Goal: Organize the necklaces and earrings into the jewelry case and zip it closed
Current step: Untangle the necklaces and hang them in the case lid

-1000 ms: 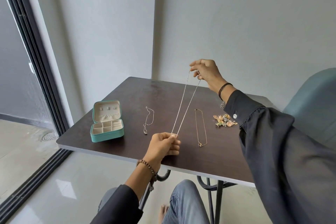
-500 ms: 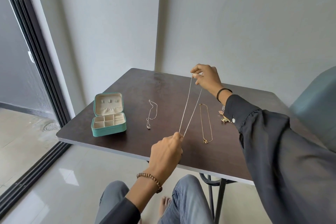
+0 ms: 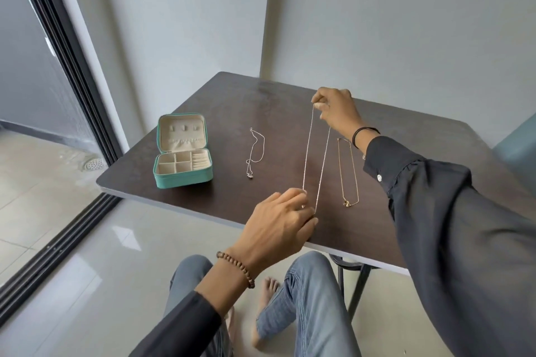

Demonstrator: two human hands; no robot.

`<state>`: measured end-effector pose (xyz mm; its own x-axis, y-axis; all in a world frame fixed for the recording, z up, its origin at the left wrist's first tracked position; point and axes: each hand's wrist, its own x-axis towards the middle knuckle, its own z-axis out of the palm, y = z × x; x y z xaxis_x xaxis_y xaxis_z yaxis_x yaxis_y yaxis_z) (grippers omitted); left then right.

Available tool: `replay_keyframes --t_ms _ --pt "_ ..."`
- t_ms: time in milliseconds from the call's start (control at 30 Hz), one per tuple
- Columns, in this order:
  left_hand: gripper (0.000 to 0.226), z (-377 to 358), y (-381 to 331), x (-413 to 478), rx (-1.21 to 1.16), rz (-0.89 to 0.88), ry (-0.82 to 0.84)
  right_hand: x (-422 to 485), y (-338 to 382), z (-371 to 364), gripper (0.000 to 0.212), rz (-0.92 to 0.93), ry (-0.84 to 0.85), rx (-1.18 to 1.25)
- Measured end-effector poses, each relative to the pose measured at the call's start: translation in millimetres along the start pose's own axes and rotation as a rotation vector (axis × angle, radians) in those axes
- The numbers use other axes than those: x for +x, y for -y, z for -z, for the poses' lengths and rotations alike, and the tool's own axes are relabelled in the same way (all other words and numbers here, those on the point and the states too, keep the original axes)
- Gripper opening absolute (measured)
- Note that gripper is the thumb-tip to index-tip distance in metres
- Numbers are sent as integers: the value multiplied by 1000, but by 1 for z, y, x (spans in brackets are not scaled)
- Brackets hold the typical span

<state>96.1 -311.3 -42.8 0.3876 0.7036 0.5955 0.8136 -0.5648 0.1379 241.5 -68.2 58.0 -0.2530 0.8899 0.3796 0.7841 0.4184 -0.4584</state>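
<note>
A thin silver chain necklace is stretched taut between my two hands above the dark table. My right hand pinches its far end; my left hand pinches its near end by the table's front edge. A teal jewelry case stands open at the left of the table, lid upright, its cream compartments showing nothing inside. Between the case and the held chain lies a silver necklace. To the right of the chain, a gold necklace with a small pendant lies flat. My right sleeve hides the earrings.
The table stands in a corner between two grey walls. A sliding glass door with a dark track runs along the left. A blue-grey chair is at the right edge. My legs and bare feet are under the table's front edge.
My view has tilted downward, so the table sits lower in view. The earrings near my right sleeve have gone out of sight behind it. Both hands keep the chain taut.
</note>
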Motion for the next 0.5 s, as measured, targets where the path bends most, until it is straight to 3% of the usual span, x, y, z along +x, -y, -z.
replay_keyframes --t_ms 500 --pt "37 -2 9 8 -78 -74 8 7 -42 -40 10 36 132 -127"
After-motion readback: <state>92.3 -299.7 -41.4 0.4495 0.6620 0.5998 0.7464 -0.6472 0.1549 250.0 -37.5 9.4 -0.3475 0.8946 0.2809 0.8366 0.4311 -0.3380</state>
